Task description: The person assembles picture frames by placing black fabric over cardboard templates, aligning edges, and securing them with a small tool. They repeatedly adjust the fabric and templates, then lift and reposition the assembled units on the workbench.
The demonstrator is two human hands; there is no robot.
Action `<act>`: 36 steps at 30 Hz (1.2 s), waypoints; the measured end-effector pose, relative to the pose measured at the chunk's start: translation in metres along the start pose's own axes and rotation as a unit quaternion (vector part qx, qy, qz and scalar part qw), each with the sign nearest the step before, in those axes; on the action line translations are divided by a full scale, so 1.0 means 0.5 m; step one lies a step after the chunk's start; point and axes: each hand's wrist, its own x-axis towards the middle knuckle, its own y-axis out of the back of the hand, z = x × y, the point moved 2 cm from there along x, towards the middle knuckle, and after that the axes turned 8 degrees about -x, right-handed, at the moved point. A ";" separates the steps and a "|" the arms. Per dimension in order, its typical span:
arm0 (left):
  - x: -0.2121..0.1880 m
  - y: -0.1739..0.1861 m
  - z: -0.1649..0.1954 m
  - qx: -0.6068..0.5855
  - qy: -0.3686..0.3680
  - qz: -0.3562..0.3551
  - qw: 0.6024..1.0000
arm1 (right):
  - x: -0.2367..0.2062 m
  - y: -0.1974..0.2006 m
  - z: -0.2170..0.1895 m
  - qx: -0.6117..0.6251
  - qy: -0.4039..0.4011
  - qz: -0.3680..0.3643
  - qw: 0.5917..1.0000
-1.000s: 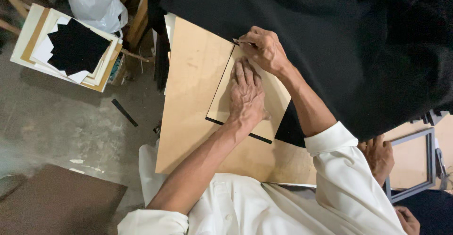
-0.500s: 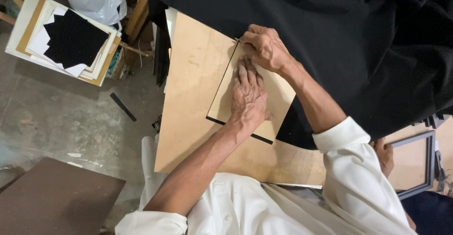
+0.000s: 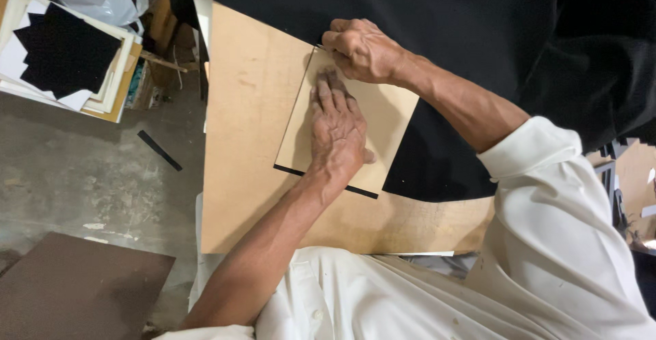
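Pressure from the flat, spread left hand (image 3: 336, 131) pins a small tan card (image 3: 383, 118) on the plywood board (image 3: 246, 142), steadying it while the right hand (image 3: 359, 49), fingers curled tight at the card's far corner, works its edge beside black cloth (image 3: 437, 12).

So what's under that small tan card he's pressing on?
A black sheet shows as a thin edge below the small tan card and spreads right; beneath lies a plywood board. The left hand covers the card's middle.
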 end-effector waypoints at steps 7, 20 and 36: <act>0.012 -0.012 0.016 -0.019 0.013 -0.004 1.000 | -0.172 0.034 0.019 -0.015 -0.013 -0.004 1.000; -0.003 -0.022 0.059 -0.027 0.019 -0.014 0.999 | -0.403 0.061 0.012 -0.102 -0.092 0.002 0.991; -0.026 -0.067 0.073 0.071 -0.238 0.010 0.968 | -0.377 -0.077 -0.191 0.191 -0.562 0.471 0.653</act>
